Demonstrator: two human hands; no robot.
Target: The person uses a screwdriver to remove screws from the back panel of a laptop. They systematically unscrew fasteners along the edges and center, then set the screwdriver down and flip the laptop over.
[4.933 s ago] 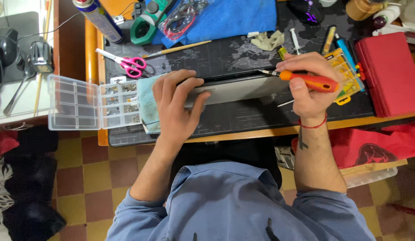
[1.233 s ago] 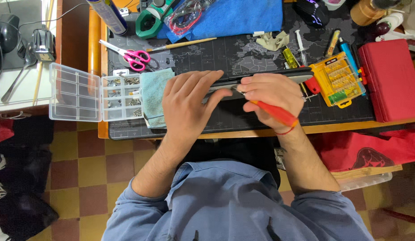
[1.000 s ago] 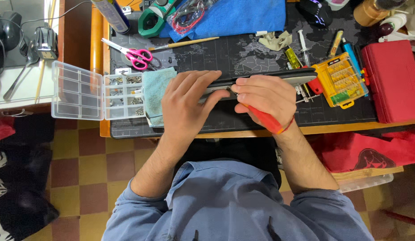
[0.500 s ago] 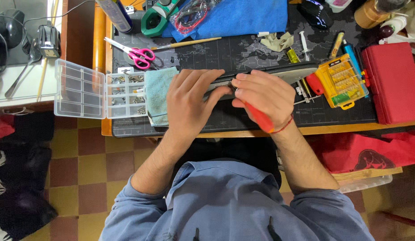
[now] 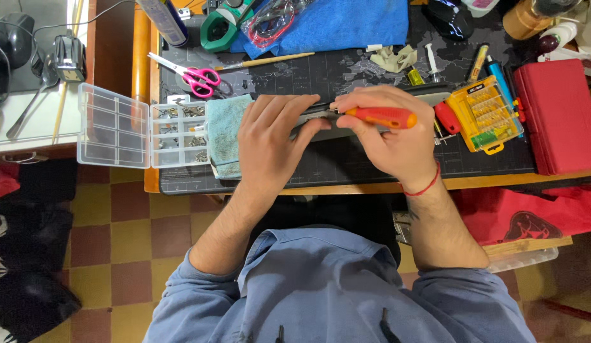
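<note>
Laptop (image 5: 346, 130), grey and closed, flat on dark mat (image 5: 346, 70) at desk edge, under both hands. Left hand (image 5: 270, 143) spread flat on it; right hand (image 5: 387, 136) clamped on orange screwdriver (image 5: 378, 117) (tip at the case). Work midway, probably; screws in clear box (image 5: 178, 127).

A wooden desk (image 5: 143, 76) with a dark mat (image 5: 346, 165) stands over a red-and-yellow checkered floor (image 5: 117, 228).

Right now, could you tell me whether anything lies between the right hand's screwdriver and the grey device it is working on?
Nothing visible does. The right hand holds the orange-handled screwdriver with its tip at the grey device. The left hand lies flat on the device just beside the tip, not across it.
</note>
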